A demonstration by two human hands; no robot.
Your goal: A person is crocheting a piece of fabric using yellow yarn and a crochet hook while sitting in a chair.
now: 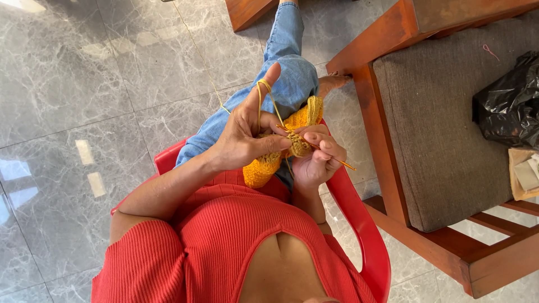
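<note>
Floor point(84, 84): grey marble tiles, glossy, with window glare.

Bench point(438, 129): wooden frame, brown cushion, just right of the person; a black bag point(508, 104) lies at its far end.

Chair point(365, 235): red plastic, the person seated in it, one jeans leg point(281, 73) stretched forward.

Piece point(281, 151): yellow crochet work, resting over the lap between both hands, upper edge folded toward the knee.

Left hand point(244, 132): fingers closed on the piece, thumb pressing it against the fingers; forefinger raised straight, with the yarn looped over it near the tip.

Right hand point(320, 160): fingers curled and pressed together around the hook, pinching its shaft.

Yarn point(202, 62): thin yellow strand, running from the raised forefinger across the floor and out of view at the top.

Hook point(337, 161): slim, orange-yellow, rear end poking out past the right fingers; its tip is hidden in the stitches.

Handling note, as judgement: the raised forefinger should hold the strand evenly taut; the left pinch should sit close under the working stitch so the fabric does not twist; the hook wants small wrist turns, not pulls, for loops of equal size.
</note>
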